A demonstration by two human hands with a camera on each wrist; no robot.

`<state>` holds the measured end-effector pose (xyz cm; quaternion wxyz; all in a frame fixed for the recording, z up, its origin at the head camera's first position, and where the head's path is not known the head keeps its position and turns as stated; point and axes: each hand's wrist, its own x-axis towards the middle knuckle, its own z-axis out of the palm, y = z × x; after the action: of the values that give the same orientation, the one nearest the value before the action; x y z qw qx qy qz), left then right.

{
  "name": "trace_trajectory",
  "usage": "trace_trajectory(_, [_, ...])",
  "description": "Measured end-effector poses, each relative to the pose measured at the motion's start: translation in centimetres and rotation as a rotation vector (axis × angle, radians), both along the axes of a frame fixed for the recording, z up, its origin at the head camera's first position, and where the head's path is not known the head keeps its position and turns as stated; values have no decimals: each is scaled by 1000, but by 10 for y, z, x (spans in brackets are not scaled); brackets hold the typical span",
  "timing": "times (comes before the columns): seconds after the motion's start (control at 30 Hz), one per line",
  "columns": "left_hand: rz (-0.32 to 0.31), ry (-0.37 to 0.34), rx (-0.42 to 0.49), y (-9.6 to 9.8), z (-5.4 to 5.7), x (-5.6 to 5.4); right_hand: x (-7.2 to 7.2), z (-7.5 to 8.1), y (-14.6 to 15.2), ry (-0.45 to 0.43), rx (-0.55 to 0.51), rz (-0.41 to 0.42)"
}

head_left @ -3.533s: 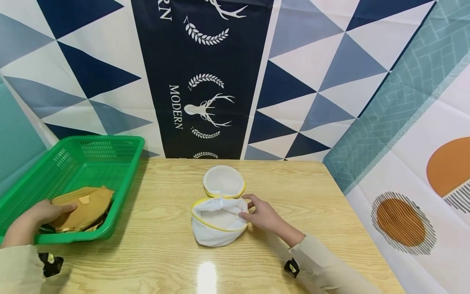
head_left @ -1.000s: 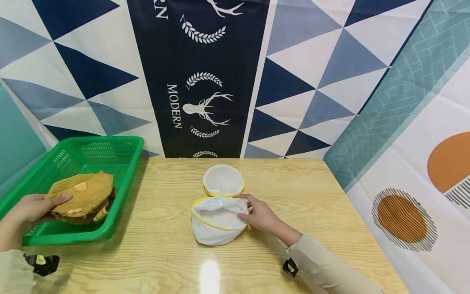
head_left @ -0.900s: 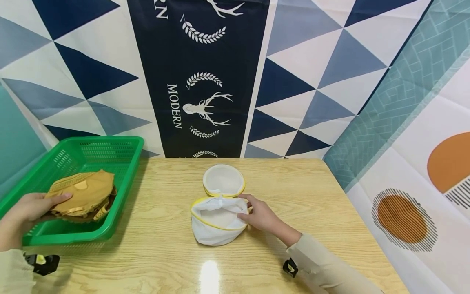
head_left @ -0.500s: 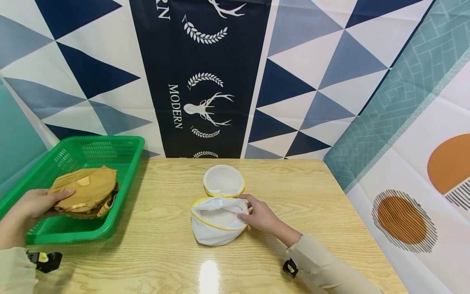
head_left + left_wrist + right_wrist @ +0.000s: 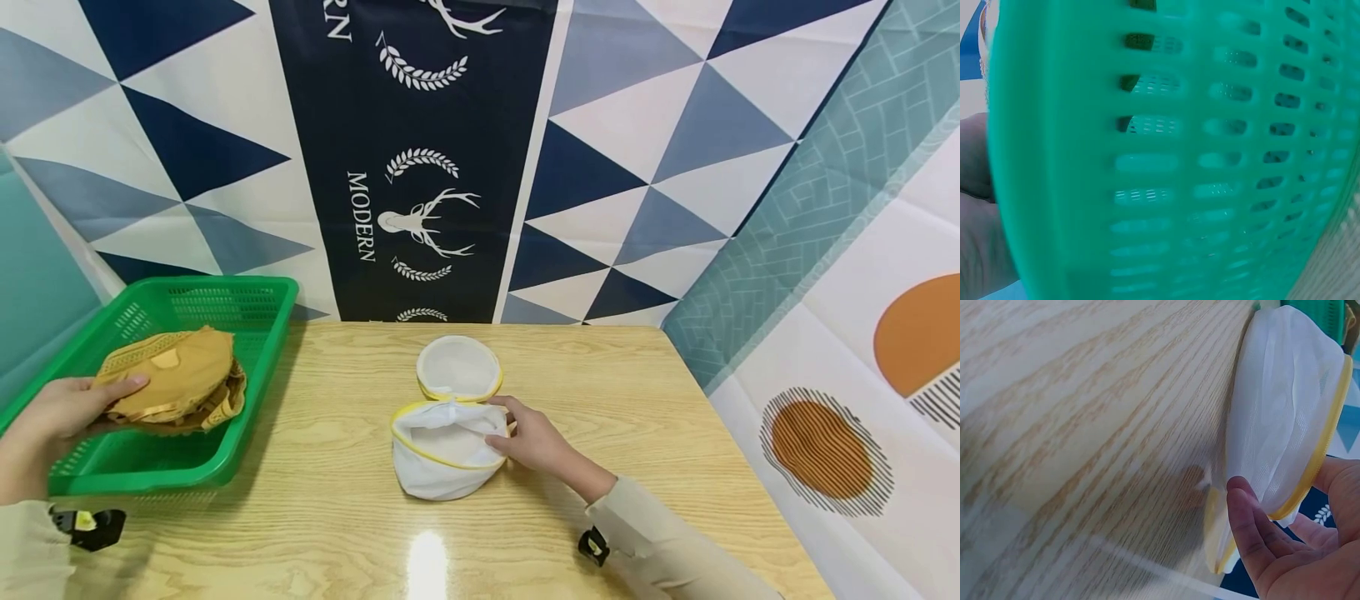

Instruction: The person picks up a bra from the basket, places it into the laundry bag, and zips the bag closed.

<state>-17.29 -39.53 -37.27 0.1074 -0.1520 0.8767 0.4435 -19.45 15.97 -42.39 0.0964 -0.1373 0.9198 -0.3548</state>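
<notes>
My left hand (image 5: 63,421) grips a folded mustard-yellow bra (image 5: 183,379), with the thumb on top and the other fingers hidden beneath it. The bra is raised over the near part of a green basket (image 5: 247,433). On the table, a white mesh laundry bag (image 5: 435,479) with yellow zipper edging lies with its mouth open and its round lid (image 5: 457,368) folded back. My right hand (image 5: 536,437) holds the bag's right rim between thumb and fingers. In the right wrist view, fingertips rest against the mesh just below the yellow edge.
The perforated basket wall (image 5: 1079,156) fills most of the left wrist view. The wooden table (image 5: 330,517) ends at a patterned wall covering (image 5: 600,208) behind and a printed sheet (image 5: 840,375) on the right.
The left hand has raised the bra from low in the basket, and more of its folded layers show. The right hand stays at the bag's rim. The head view shifts slightly.
</notes>
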Motion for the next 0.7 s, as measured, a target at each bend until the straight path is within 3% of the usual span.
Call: trace_trajectory(0.7, [-36,75,-11,18,19,4,1,1,0,-5,2,-3])
